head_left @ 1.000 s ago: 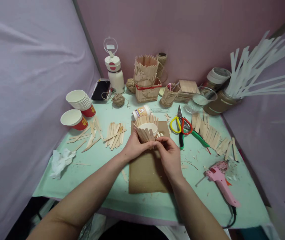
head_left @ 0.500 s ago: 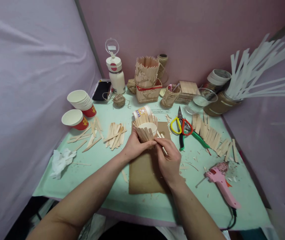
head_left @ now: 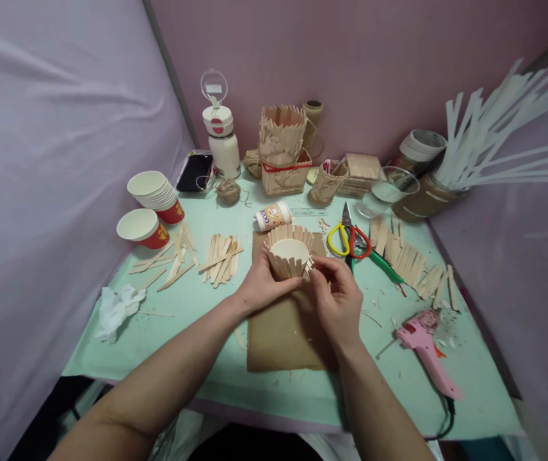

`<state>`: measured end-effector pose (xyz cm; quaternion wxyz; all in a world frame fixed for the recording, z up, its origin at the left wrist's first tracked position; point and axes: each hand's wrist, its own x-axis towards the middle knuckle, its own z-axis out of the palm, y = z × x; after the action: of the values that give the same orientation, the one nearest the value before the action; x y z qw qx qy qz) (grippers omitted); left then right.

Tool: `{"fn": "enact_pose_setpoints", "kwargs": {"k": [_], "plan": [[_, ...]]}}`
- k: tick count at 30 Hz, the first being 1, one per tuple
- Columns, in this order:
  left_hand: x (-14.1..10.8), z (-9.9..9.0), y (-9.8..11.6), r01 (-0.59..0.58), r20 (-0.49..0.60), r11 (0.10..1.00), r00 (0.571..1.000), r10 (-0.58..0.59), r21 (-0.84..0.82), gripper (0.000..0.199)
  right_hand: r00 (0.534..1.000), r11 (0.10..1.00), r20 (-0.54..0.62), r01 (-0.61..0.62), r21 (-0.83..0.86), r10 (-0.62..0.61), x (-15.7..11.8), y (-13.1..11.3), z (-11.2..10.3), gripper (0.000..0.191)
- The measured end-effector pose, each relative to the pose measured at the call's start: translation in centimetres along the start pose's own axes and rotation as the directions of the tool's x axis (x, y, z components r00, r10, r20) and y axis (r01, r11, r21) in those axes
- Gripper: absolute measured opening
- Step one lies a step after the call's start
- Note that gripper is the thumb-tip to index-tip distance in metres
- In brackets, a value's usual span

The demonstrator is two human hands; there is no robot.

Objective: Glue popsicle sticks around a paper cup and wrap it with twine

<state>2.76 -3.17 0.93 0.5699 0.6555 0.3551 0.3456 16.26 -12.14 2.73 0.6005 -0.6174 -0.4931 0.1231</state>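
A paper cup ringed with upright craft sticks (head_left: 290, 264) stands tilted toward me over the brown board (head_left: 283, 333). My left hand (head_left: 269, 282) is closed around its left side, thumb across the front. At the cup's right side, the thumb and fingers of my right hand (head_left: 338, 294) pinch a craft stick (head_left: 309, 264) close to the others; its lower part is hidden by the fingers. Just behind lies a printed paper cup (head_left: 273, 216) on its side.
Loose craft sticks (head_left: 223, 259) and red paper cups (head_left: 144, 229) are on the left. Scissors (head_left: 348, 237), cut sticks (head_left: 403, 262) and a pink glue gun (head_left: 425, 352) lie on the right. Behind stand a white bottle (head_left: 223, 144), stick-covered baskets (head_left: 283, 153) and a clear bowl (head_left: 389, 192).
The stick-ringed cup has moved slightly right and toward me, tipping more upright, so the printed cup behind shows more. My right hand has shifted right and its fingers have changed their grip.
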Motion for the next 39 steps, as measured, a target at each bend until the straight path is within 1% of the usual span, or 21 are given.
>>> {"fn": "enact_pose_setpoints", "kwargs": {"k": [4, 7, 17, 24, 28, 30, 34, 39], "plan": [[-0.37, 0.16, -0.02, -0.057, 0.079, 0.994, 0.996, 0.050, 0.091, 0.081, 0.994, 1.000, 0.111, 0.001, 0.017, -0.003, 0.66, -0.61, -0.93, 0.013], [-0.48, 0.28, -0.08, -0.069, 0.122, 0.991, 0.991, 0.055, 0.112, 0.081, 0.991, 0.999, 0.137, -0.013, 0.032, 0.009, 0.77, -0.93, -1.18, 0.008], [-0.50, 0.35, 0.04, -0.035, 0.134, 0.992, 0.991, 0.019, 0.117, 0.074, 0.988, 0.995, 0.129, -0.094, 0.045, 0.087, 0.56, -0.92, -1.11, 0.014], [-0.36, 0.39, 0.47, -0.087, 0.142, 0.990, 0.987, 0.071, 0.109, 0.069, 0.983, 0.991, 0.139, -0.124, 0.048, 0.116, 0.72, -1.09, -1.12, 0.015], [-0.38, 0.39, 0.65, -0.054, 0.118, 0.990, 0.992, 0.039, 0.127, 0.071, 0.977, 0.981, 0.133, -0.178, 0.078, 0.166, 0.76, -1.10, -1.03, 0.015], [-0.37, 0.39, 0.64, -0.048, 0.129, 0.991, 0.991, 0.032, 0.123, 0.071, 0.975, 0.975, 0.130, -0.196, 0.107, 0.182, 0.74, -1.07, -0.93, 0.015], [-0.28, 0.38, 0.38, -0.072, 0.130, 0.991, 0.990, 0.057, 0.109, 0.076, 0.977, 0.969, 0.121, -0.192, 0.154, 0.175, 0.64, -1.04, -0.71, 0.015], [-0.21, 0.39, 0.13, -0.070, 0.159, 0.995, 0.986, 0.058, 0.075, 0.080, 0.983, 0.976, 0.102, -0.167, 0.139, 0.154, 0.46, -1.08, -0.50, 0.015]]}}
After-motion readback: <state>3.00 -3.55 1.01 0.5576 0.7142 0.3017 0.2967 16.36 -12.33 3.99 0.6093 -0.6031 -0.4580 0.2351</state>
